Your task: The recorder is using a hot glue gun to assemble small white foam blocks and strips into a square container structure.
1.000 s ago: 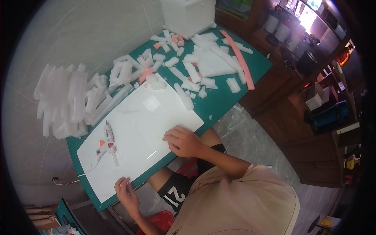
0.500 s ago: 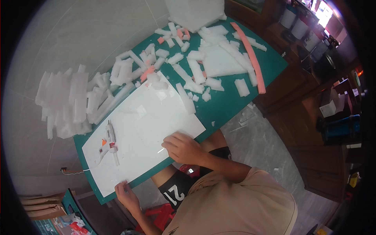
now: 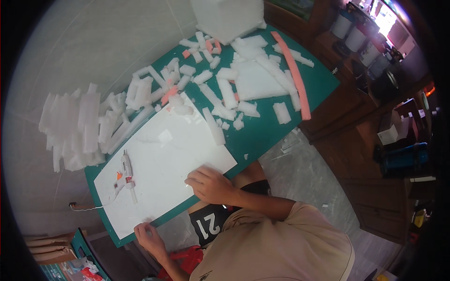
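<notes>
Shifted view: white board (image 3: pixel 161 175), near edge at left hand (image 3: pixel 151 239) and right hand (image 3: pixel 212 185), loosely curled, seemingly empty

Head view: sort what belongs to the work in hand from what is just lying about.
Likely in the work:
glossy white board, left hand and right hand at its near edge
hot-glue gun lying on the board
white foam strips stacked at left

Seemingly just lying about:
pale scraps on the floor
open white box at right
blue cylindrical object nearby
</notes>
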Demonstrator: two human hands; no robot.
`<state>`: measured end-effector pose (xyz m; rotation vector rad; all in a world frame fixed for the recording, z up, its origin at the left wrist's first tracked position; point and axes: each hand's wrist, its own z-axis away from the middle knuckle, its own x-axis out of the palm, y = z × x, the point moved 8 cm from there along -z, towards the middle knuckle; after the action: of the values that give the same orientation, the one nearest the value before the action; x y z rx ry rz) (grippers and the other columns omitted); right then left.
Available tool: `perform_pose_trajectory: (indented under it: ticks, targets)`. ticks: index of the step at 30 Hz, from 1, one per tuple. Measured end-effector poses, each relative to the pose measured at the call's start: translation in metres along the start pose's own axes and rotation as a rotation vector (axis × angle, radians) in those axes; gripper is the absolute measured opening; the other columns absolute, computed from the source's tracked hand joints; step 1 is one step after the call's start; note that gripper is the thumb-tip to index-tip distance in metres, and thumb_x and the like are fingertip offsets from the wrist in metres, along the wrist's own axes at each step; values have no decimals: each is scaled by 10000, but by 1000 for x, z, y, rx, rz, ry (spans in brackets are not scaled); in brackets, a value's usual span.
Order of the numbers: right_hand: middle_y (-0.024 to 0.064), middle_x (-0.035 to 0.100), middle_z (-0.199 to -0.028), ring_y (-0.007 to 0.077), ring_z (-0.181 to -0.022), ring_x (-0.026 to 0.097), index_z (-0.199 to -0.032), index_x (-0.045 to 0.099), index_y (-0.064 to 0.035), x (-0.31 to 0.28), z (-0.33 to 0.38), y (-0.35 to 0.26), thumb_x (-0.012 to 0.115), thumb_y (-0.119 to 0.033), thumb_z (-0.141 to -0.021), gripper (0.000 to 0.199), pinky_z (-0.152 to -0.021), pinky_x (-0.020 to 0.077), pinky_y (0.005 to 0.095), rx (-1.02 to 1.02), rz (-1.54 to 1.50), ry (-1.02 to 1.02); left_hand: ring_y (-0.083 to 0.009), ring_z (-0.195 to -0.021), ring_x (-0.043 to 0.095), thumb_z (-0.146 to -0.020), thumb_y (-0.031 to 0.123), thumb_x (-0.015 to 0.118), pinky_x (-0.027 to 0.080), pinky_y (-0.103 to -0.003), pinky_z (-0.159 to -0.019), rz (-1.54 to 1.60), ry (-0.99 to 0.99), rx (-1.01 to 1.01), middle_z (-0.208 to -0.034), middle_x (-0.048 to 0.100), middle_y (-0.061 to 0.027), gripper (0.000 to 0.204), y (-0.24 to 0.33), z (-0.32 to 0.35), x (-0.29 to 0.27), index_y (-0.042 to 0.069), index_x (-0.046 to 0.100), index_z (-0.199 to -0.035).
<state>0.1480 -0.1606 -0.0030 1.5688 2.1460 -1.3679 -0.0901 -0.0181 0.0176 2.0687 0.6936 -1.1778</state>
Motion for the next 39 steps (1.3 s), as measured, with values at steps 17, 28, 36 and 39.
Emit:
perform_pose_trajectory:
  ticks: [17, 28, 36, 39]
  targets:
    - [1, 520, -1008, 74, -923, 491, -1068, 549, -70, 44, 50, -30, 400, -342, -998, 317, -837, 407, 247, 816, -1623, -391, -182, -809, 564, -664, -133, 641, 472, -281, -706, 1406, -675, 40, -884, 538, -86, 193, 146, -2, 60, 26, 550, -723]
    - [42, 594, -883, 121, -839, 564, -977, 611, -18, 88, 56, -45, 348, -302, -1009, 389, -764, 459, 253, 663, -1980, -451, -187, -692, 567, -672, -166, 646, 473, -293, -589, 1954, -863, 85, -832, 484, -80, 233, 145, 10, 47, 27, 539, -748]
    - [18, 581, -799, 82, -743, 533, -1034, 620, -3, 54, 56, -28, 533, -115, -934, 174, -687, 450, 230, 723, -1116, -517, -178, -671, 545, -689, -149, 626, 458, -269, -596, 1792, -708, -37, -805, 461, -66, 219, 104, 4, 50, 30, 503, -716]
    - [19, 575, -766, 79, -685, 522, -1038, 621, -9, 33, 60, -22, 530, -115, -936, 174, -649, 445, 228, 768, -1004, -518, -146, -755, 558, -722, -165, 606, 458, -249, -647, 1577, -617, -69, -874, 492, -66, 198, 86, 0, 55, 17, 537, -764]
